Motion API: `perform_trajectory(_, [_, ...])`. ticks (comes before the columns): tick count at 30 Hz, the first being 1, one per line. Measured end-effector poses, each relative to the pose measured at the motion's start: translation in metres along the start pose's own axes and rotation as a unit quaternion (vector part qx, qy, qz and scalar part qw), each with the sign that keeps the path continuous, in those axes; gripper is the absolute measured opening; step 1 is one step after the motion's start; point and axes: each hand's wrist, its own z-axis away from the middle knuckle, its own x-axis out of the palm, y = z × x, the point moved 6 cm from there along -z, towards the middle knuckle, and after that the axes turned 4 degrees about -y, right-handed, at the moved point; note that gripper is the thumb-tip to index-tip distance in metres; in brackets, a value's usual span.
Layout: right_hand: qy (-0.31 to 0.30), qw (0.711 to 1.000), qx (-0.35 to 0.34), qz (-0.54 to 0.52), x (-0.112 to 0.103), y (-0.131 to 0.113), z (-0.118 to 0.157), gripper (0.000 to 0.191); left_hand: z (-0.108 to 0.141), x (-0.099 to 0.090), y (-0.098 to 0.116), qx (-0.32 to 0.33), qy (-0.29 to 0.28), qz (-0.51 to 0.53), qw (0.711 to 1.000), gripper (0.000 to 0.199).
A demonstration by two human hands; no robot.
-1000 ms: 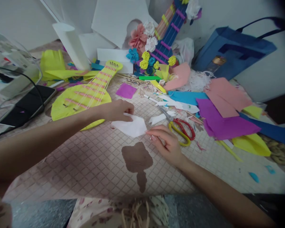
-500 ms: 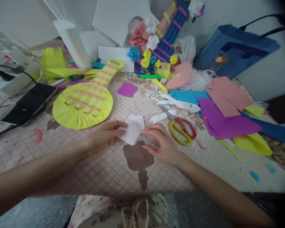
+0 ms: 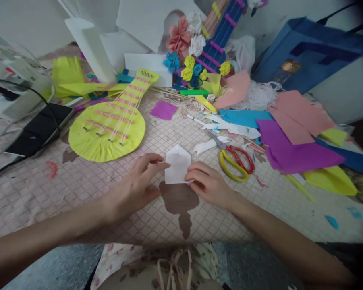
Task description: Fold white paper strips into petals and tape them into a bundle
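Note:
A small piece of white folded paper (image 3: pixel 177 167) is in front of me, with a pointed top edge and a straight bottom edge. My right hand (image 3: pixel 210 183) pinches its lower right corner between thumb and fingers. On the other side, my left hand (image 3: pixel 139 181) has its fingers apart, one fingertip touching the paper's left edge and the thumb held away below. Right of the paper lie scissors (image 3: pixel 234 163) with one red and one yellow handle loop. To the left rests a yellow paper-covered toy lute (image 3: pixel 107 131) with white strings and pink strips.
Purple paper (image 3: pixel 299 147), pink paper (image 3: pixel 299 114) and white scraps (image 3: pixel 210 146) spread over the right side. A blue bag (image 3: pixel 308 60) stands at the back right, near paper flowers (image 3: pixel 179 34). A phone (image 3: pixel 39 129) and cables lie at the left.
The white paper has turned so its point faces away from me and its straight edge is near me. My right hand has closed on its corner; my left fingers have spread.

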Motion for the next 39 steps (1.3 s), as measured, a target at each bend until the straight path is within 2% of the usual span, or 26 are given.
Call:
perform_trajectory(2, [-0.009, 1.0, 0.001, -0.006, 0.002, 0.0, 0.0, 0.012, -0.005, 0.004, 0.005, 0.049, -0.019, -0.035, 0.998, 0.047])
perform_trajectory(6, [-0.044, 0.999, 0.006, -0.017, 0.005, 0.001, 0.0, 0.014, -0.016, 0.009, 0.009, 0.117, -0.048, -0.056, 0.99, 0.019])
perform_trajectory(9, [-0.08, 0.996, 0.024, -0.027, 0.004, 0.003, 0.0, 0.019, -0.019, 0.01, 0.009, 0.138, -0.062, -0.052, 0.987, 0.014])
perform_trajectory(15, [-0.105, 0.992, 0.025, -0.068, -0.005, 0.001, -0.003, 0.017, -0.022, 0.01, 0.0, 0.091, -0.079, 0.025, 0.992, 0.02])
perform_trajectory(19, [-0.109, 0.989, 0.038, -0.09, -0.006, 0.005, -0.004, 0.016, -0.025, 0.009, -0.003, 0.104, -0.109, 0.066, 0.986, 0.008])
perform_trajectory(23, [-0.114, 0.987, 0.043, -0.105, -0.006, 0.008, -0.003, 0.016, -0.026, 0.008, -0.005, 0.096, -0.115, 0.077, 0.986, 0.01])
perform_trajectory(26, [-0.105, 0.987, 0.05, -0.114, -0.005, 0.008, -0.003, 0.014, -0.026, 0.008, -0.004, 0.084, -0.109, 0.081, 0.987, 0.012])
perform_trajectory(31, [-0.075, 0.985, 0.09, -0.124, -0.002, 0.009, -0.005, 0.007, -0.028, 0.01, -0.003, 0.041, -0.068, 0.104, 0.991, 0.016])
perform_trajectory(39, [-0.043, 0.983, 0.141, -0.109, 0.003, 0.009, -0.008, 0.007, -0.026, 0.017, 0.002, 0.002, -0.035, 0.03, 0.999, 0.011])
